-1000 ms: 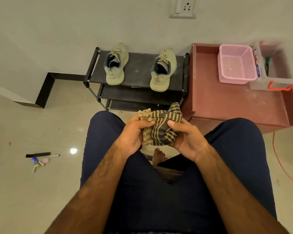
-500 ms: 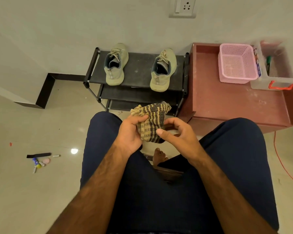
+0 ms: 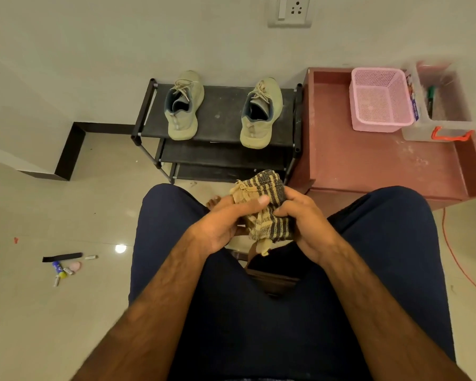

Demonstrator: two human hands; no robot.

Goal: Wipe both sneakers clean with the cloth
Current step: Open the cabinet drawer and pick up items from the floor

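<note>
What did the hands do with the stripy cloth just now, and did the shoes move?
The right hand had loosened its grip for a moment and now holds the cloth again, bunching it against the left hand, which kept hold throughout. A frayed corner now hangs down below. The sneakers stayed where they were on the black rack, untouched.

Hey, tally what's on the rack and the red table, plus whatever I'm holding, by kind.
Sneakers: 2, on the rack
Cloth: 1, held in the left hand and right hand
Pink basket: 1, on the red table
Clear box: 1, beside the basket
Total: 5
</note>
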